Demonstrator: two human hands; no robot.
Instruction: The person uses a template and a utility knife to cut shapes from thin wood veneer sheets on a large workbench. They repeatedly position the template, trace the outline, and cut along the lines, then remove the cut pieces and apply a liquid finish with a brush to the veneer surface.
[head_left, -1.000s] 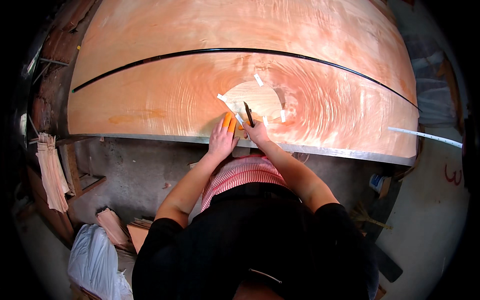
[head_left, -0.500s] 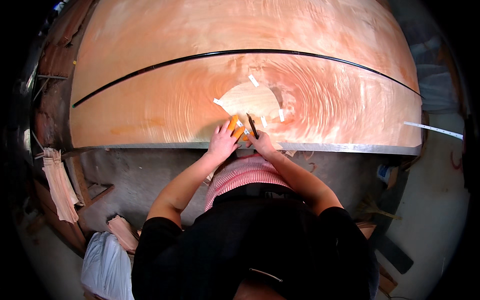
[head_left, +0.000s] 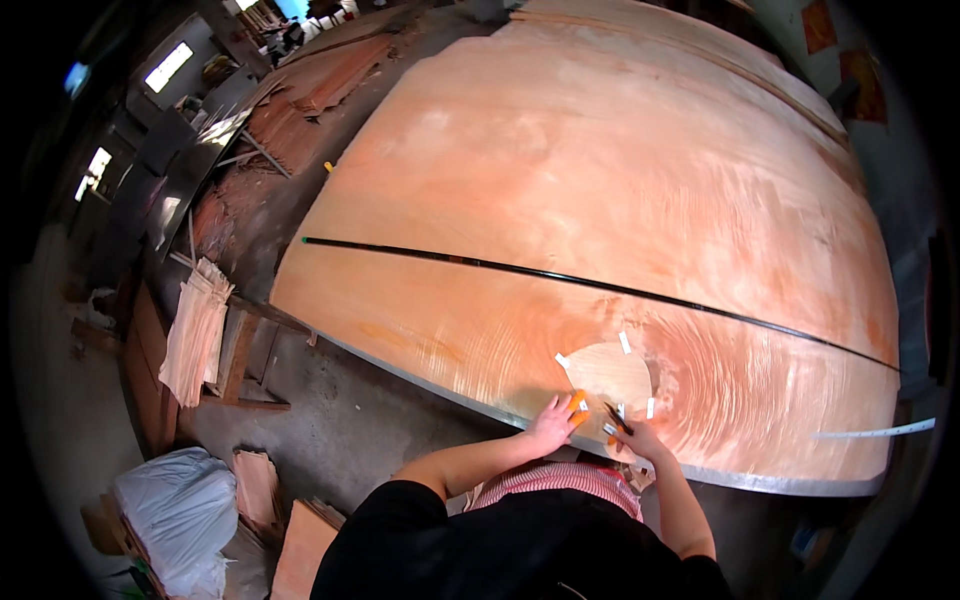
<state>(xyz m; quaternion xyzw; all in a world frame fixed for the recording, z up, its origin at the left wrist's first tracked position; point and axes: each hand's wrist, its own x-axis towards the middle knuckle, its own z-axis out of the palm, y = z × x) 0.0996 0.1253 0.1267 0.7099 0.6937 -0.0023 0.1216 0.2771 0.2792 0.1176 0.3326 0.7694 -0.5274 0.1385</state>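
A large sheet of reddish wood veneer point(head_left: 480, 330) lies before me, with a paler veneer patch point(head_left: 608, 368) near its front edge. Several short white tape pieces point(head_left: 625, 343) cross the patch's border. My left hand point(head_left: 550, 428) rests at the patch's lower left, fingers stretched out, orange covers point(head_left: 578, 402) on some fingertips. A white bit of tape shows against these fingertips. My right hand point(head_left: 643, 440) is closed round a slim black pointed tool point(head_left: 619, 418), perhaps a knife, tilted over the patch's lower part. Another white piece lies by its thumb.
A long thin black rod point(head_left: 520, 268) lies across the sheet beyond the patch. At the right edge is a white measuring tape point(head_left: 880, 432). Veneer strips point(head_left: 195, 335) hang at left; a white plastic-wrapped bundle point(head_left: 180, 510) stands below. A grey edge point(head_left: 440, 388) borders the work surface.
The view has swung left and takes in more of the room. My hands have moved a little apart from each other. The black tool stays in my right hand.
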